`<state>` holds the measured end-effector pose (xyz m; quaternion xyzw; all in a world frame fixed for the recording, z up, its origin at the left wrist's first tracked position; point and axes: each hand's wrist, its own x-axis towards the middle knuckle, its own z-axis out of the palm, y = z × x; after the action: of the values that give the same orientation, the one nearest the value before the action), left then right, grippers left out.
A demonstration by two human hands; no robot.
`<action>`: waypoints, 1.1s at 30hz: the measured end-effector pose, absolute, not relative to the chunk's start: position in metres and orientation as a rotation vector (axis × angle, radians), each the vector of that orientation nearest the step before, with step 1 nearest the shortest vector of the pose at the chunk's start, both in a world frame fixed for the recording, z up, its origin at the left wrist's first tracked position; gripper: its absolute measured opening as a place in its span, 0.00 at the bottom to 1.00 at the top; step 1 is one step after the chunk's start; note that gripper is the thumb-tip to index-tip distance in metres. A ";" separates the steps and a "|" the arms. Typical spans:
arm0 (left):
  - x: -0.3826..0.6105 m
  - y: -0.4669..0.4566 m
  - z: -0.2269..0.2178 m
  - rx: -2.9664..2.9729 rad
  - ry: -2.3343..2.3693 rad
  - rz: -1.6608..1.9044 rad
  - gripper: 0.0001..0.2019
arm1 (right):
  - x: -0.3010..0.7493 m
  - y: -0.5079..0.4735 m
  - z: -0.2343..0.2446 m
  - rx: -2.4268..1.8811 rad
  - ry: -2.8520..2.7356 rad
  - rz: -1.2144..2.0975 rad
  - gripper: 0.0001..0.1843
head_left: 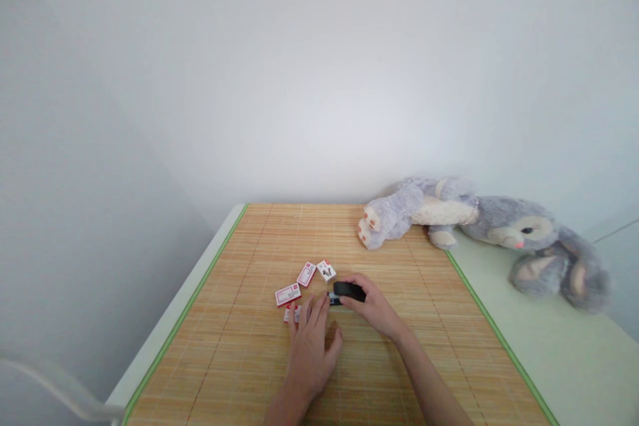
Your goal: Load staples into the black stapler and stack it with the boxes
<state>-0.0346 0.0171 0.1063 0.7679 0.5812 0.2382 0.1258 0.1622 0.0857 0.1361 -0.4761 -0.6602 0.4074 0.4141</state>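
Observation:
A small black stapler (349,290) is gripped by my right hand (370,306), with the thumb in front and the fingers over its back. Its upper arm looks raised above a greyish lower part, which points left. My left hand (312,346) has its fingers stretched out and apart, with fingertips close to the stapler's front end; whether they touch it I cannot tell. Under those fingers, a small red and white box (288,314) is partly hidden. Beyond it lie two more red and white boxes, one box (288,295) at the left and another box (306,273) farther back. A white box with a dark picture (326,271) lies beside them.
A bamboo mat (239,359) with green edging covers most of the pale table (564,339). At the back right a grey plush rabbit (444,210) lies on its side across the mat's edge. A white wall (299,80) rises behind the table. A blurred pale curved bar (64,386) shows at lower left.

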 end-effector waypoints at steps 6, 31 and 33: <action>-0.039 0.019 0.103 2.270 1.741 0.659 0.29 | 0.186 0.074 0.132 -1.126 -1.233 1.277 0.28; -0.081 0.021 0.106 2.027 1.684 0.710 0.17 | 0.174 -0.010 0.105 -1.451 -0.980 1.662 0.35; -0.057 0.019 0.107 1.975 1.547 0.713 0.19 | 0.166 -0.011 0.101 -1.431 -0.987 1.713 0.36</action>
<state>-0.0568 0.0192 0.1075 0.7304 0.5722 0.2639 0.2636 0.1656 -0.0105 0.1005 -0.5507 -0.3800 0.6592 0.3432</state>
